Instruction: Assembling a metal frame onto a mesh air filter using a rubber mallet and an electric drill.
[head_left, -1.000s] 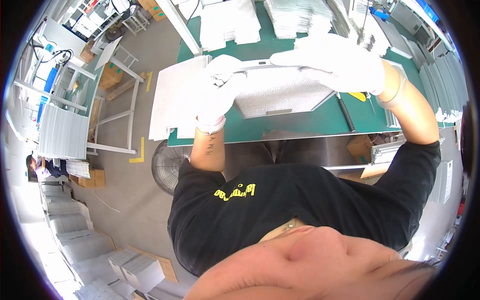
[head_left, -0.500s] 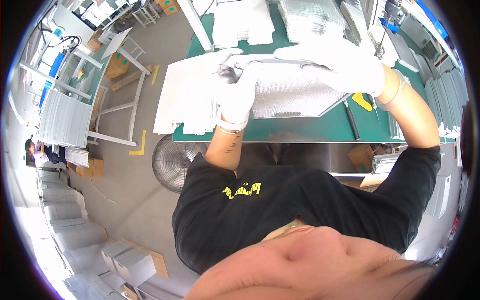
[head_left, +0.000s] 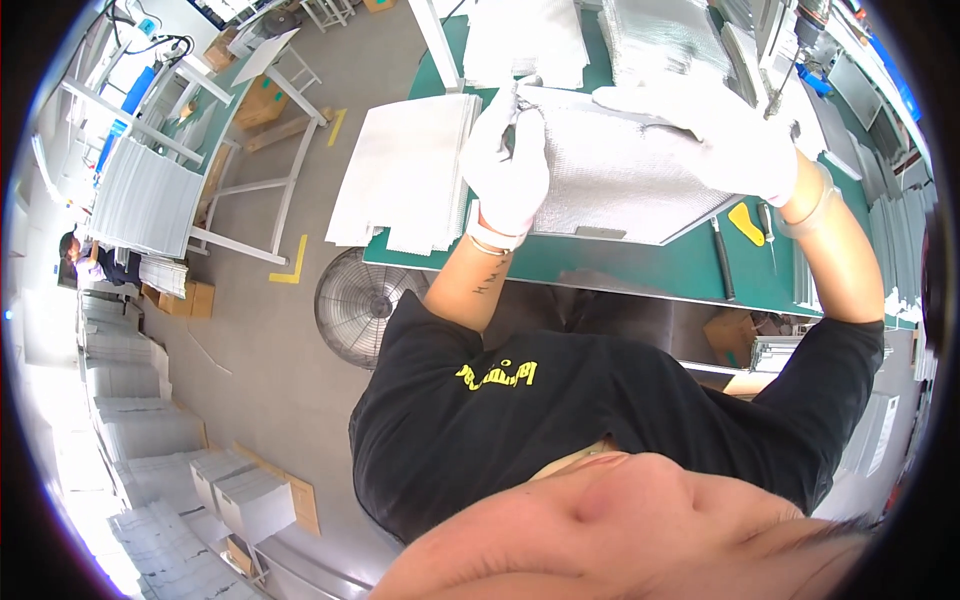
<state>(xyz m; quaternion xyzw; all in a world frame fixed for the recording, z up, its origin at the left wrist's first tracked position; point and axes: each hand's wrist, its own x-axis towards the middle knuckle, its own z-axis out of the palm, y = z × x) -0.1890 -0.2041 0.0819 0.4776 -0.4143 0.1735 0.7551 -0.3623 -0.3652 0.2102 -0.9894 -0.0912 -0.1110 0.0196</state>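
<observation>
A silver, mesh-textured flat panel with a thin frame is held over the near part of the green workbench. Its surface faces me at a slant. At its left edge my white-gloved left hand is closed, thumb and fingers around the far left corner. My gloved right hand grips the panel's far right side, its fingers reaching left along the far edge. The undersides of both grips are hidden. A black-handled tool and a yellow tool lie on the bench below my right wrist.
A stack of white sheets overhangs the green workbench at left. More sheet stacks and mesh panels lie behind. A white post rises from the bench. A floor fan stands below, left of me.
My left hand has turned and closed up at the panel's left corner, its fingers now nearer together. The panel shows more of its mesh face. The whole view has shifted a little.
</observation>
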